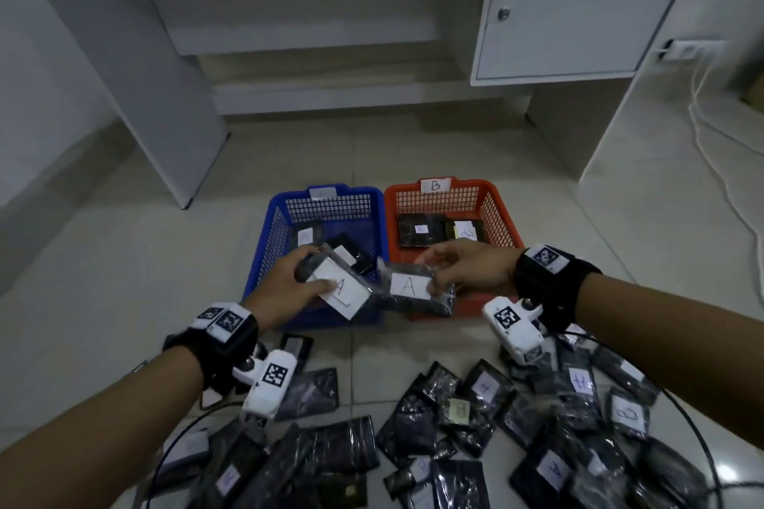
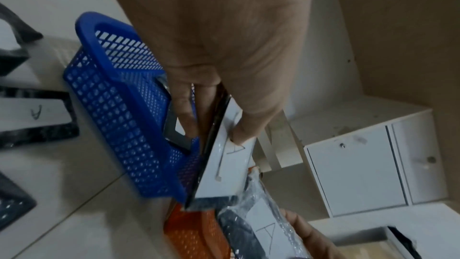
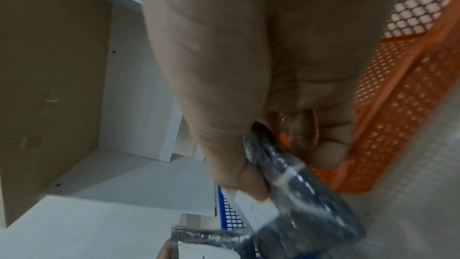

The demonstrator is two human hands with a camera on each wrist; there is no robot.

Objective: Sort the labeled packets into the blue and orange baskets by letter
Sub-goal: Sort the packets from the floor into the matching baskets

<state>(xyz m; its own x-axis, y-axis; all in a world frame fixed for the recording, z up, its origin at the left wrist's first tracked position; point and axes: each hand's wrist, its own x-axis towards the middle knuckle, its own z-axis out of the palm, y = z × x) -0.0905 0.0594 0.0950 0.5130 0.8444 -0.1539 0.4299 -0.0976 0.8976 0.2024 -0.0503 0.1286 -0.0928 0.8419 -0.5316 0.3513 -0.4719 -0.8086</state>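
The job is only partly done. A few packets lie inside the blue plastic mesh basket (image 1: 285, 219), which sits just past the left hand (image 1: 285, 285). A few more lie inside the orange plastic mesh basket (image 1: 496, 211), which sits just past the right hand (image 1: 467, 269) and has a "B" tag on its far rim. A big heap of dark shiny packets (image 1: 475, 426) sits on the floor on the near side of both hands, close to the person's arms, not yet sorted. Lots are left.

The left hand pinches a flat dark packet with a white "A" label (image 1: 339, 289), thumb on top and fingers under. It hangs over the near edge of the blue basket. The right hand pinches a second dark crinkly plastic packet with a white "A" label (image 1: 413, 289) by its right end. This one is between the two hands, over the near rims where the baskets meet. I think both belong in the blue basket, though its own tag is too blurry to read.
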